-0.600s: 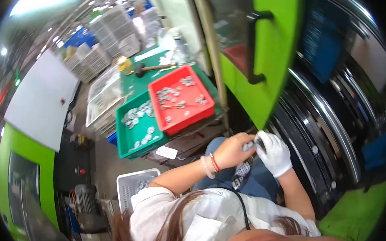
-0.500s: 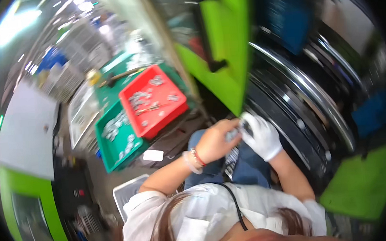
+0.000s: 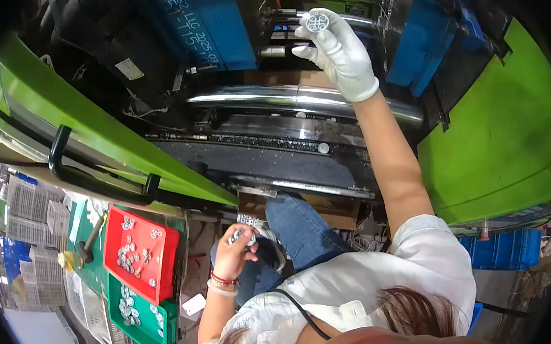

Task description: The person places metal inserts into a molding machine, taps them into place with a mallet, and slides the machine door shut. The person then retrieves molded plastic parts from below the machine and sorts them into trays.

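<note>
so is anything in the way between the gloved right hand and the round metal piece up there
Nothing visible except the white glove itself: the right hand is holding the round metal piece, its patterned face toward the camera. The polished bar below passes behind the hand, not between them.

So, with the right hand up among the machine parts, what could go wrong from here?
The gloved right hand is between two blue blocks on the machine; it might be pinched if those parts moved.

The patterned metal disc in that hand could slip and drop among the polished bars.

The bare left hand holds small metal pieces near the jeans; one might fall.
</note>
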The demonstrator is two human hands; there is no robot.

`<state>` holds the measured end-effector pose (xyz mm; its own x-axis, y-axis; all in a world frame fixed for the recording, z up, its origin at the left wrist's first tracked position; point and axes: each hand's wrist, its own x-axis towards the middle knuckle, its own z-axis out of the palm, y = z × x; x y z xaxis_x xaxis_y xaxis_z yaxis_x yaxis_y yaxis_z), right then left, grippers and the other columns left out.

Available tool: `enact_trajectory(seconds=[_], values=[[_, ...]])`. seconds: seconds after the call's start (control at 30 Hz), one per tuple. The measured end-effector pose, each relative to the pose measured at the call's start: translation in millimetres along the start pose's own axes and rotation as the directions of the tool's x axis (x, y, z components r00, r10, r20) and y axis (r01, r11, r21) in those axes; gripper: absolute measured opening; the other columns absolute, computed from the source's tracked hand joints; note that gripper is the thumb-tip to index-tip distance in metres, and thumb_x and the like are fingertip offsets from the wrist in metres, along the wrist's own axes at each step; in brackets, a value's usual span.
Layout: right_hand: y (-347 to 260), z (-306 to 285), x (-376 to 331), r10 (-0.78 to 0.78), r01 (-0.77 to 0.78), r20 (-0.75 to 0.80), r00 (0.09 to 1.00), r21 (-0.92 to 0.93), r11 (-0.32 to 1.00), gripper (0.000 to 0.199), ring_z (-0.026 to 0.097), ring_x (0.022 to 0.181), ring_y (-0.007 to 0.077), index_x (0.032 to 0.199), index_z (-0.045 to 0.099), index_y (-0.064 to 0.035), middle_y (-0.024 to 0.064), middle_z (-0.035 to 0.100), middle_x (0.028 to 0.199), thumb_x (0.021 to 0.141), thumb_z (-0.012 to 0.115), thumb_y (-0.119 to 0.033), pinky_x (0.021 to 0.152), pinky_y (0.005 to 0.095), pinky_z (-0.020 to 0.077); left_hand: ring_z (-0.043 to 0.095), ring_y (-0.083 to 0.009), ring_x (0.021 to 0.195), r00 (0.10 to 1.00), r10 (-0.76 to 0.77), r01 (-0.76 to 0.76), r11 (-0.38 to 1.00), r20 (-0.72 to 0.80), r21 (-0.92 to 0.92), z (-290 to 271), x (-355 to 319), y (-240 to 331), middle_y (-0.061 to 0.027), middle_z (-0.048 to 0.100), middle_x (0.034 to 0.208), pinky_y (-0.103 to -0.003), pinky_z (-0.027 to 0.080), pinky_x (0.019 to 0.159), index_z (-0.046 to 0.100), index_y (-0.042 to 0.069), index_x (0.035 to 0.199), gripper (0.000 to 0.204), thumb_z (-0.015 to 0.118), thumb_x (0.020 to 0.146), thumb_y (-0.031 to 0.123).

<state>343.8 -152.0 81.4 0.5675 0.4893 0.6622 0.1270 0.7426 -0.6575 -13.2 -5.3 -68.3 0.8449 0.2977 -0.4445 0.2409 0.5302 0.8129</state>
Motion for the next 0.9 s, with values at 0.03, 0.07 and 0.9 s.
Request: enact_trajectory(seconds=[0.03,0.07,0.9], values=[[1,-5,3,-0.003,0.003,0.006,1.000,0.002,1.000,0.038,0.055,0.110,0.0187,0.129,0.043,-0.0039,0.0079,0.054,0.120,0.096,0.055,-0.019,0.089,0.0377,0.0525,0.056,-0.0135,0.066,1.000,0.007,-0.007,1.000,-0.002,-0.001,-2,2,-1,-0.0088,0.061,0.095,-0.022,0.052,0.047,0.056,0.006,0.100,0.012,0.058,0.093,0.016],[3,-11,8,0.006,-0.006,0.029,1.000,-0.005,1.000,0.038,0.055,0.110,0.0188,0.129,0.042,-0.0035,0.0081,0.054,0.120,0.096,0.054,-0.019,0.089,0.0375,0.0524,0.056,-0.0136,0.066,1.000,-0.001,0.001,1.000,-0.024,0.003,-4,5,-2,-0.0088,0.061,0.095,-0.022,0.052,0.047,0.056,0.006,0.100,0.013,0.058,0.093,0.016],[105,-104,251,-0.184,0.115,0.008,0.983,-0.805,0.582,0.032,0.056,0.106,0.0278,0.113,0.054,-0.0092,0.0176,0.056,0.116,0.084,0.065,-0.019,0.092,0.0418,0.0435,0.051,-0.0050,0.060,0.501,0.646,-0.355,0.760,-0.576,0.544,-113,38,-60,-0.0001,0.056,0.079,-0.020,0.047,0.046,0.055,0.006,0.095,0.010,0.061,0.092,0.013]])
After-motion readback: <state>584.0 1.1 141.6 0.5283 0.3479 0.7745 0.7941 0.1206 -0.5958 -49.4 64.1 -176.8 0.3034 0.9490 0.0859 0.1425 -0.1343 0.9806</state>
